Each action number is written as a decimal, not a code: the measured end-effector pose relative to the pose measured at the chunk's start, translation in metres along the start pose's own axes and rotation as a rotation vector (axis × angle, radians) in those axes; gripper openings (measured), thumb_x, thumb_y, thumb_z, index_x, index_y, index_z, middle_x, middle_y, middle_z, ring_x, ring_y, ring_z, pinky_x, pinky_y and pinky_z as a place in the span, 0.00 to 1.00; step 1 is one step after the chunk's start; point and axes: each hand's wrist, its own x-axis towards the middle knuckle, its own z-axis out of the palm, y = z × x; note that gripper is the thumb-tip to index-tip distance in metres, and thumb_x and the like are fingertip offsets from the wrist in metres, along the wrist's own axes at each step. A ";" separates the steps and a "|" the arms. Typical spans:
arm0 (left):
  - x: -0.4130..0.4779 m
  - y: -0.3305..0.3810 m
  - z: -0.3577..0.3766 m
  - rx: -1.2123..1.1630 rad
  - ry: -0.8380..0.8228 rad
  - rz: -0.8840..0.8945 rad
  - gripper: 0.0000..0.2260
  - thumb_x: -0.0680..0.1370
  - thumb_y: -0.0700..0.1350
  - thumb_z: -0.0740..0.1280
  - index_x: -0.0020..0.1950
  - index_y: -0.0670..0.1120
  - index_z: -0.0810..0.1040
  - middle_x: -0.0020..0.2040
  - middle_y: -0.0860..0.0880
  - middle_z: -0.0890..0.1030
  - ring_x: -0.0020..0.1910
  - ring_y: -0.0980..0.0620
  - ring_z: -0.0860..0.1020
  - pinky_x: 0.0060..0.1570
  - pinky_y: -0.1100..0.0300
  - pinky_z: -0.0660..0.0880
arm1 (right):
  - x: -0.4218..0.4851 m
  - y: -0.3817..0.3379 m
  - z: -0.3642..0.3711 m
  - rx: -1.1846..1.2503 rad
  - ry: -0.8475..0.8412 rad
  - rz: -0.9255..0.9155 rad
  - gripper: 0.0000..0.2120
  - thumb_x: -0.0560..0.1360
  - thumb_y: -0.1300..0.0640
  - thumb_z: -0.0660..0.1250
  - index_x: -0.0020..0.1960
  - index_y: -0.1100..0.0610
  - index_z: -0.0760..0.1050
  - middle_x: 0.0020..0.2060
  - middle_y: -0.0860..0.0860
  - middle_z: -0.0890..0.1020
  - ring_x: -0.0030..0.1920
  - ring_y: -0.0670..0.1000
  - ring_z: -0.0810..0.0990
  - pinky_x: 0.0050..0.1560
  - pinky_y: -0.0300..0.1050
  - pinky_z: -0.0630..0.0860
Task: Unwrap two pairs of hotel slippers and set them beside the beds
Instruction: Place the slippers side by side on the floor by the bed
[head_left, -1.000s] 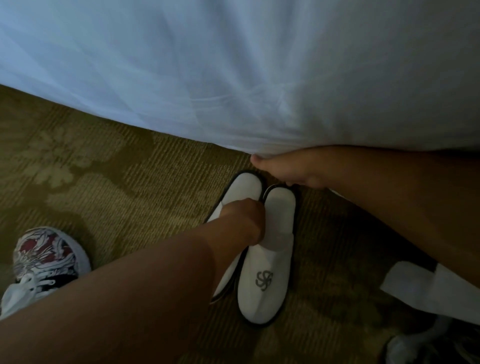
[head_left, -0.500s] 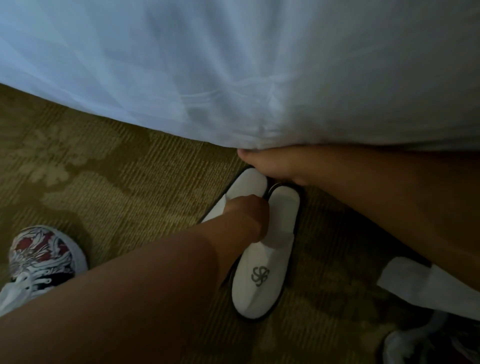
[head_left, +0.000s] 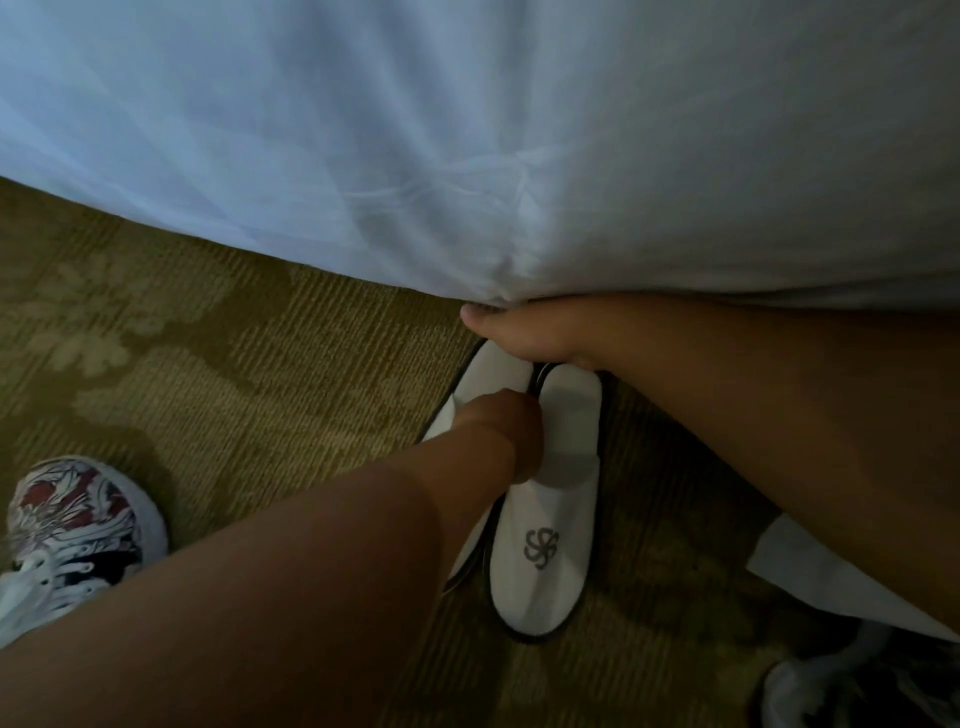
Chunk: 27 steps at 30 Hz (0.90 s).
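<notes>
One unwrapped pair of slippers (head_left: 545, 561) lies side by side on the carpet (head_left: 270, 374), heels at the edge of the bed (head_left: 467, 156). The left hand (head_left: 506, 431) has its grip curled closed at the seam between them, seemingly pinching their inner edges. The right hand (head_left: 524, 338) covers the heels with its fingers hidden, so its grip cannot be told. A white wrapper (head_left: 810, 571) shows nearby. This pair looks nearly placed; no second pair is in view.

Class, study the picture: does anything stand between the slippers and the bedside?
Nothing visible does. The slippers lie on carpet, heels at the bedding edge, where the right hand rests; the left hand grips them.
</notes>
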 end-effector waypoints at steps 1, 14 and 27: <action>0.002 0.000 0.001 0.001 0.015 -0.003 0.21 0.77 0.42 0.66 0.69 0.40 0.68 0.65 0.40 0.74 0.61 0.43 0.76 0.55 0.52 0.75 | -0.002 0.005 0.002 0.074 0.001 0.023 0.34 0.80 0.35 0.51 0.80 0.49 0.50 0.80 0.50 0.52 0.79 0.52 0.53 0.78 0.51 0.51; 0.002 -0.002 -0.016 -0.028 -0.054 0.108 0.28 0.78 0.56 0.64 0.73 0.42 0.65 0.69 0.40 0.71 0.66 0.43 0.71 0.63 0.54 0.69 | -0.042 0.043 0.022 -0.214 0.196 0.003 0.19 0.80 0.46 0.59 0.52 0.61 0.78 0.52 0.58 0.81 0.46 0.53 0.77 0.40 0.43 0.68; -0.020 -0.028 -0.028 0.461 -0.366 0.203 0.44 0.65 0.67 0.72 0.75 0.48 0.62 0.73 0.48 0.64 0.70 0.46 0.63 0.64 0.52 0.64 | -0.058 0.060 0.076 -0.280 -0.466 0.018 0.17 0.68 0.40 0.76 0.40 0.49 0.73 0.40 0.43 0.73 0.39 0.41 0.70 0.30 0.31 0.65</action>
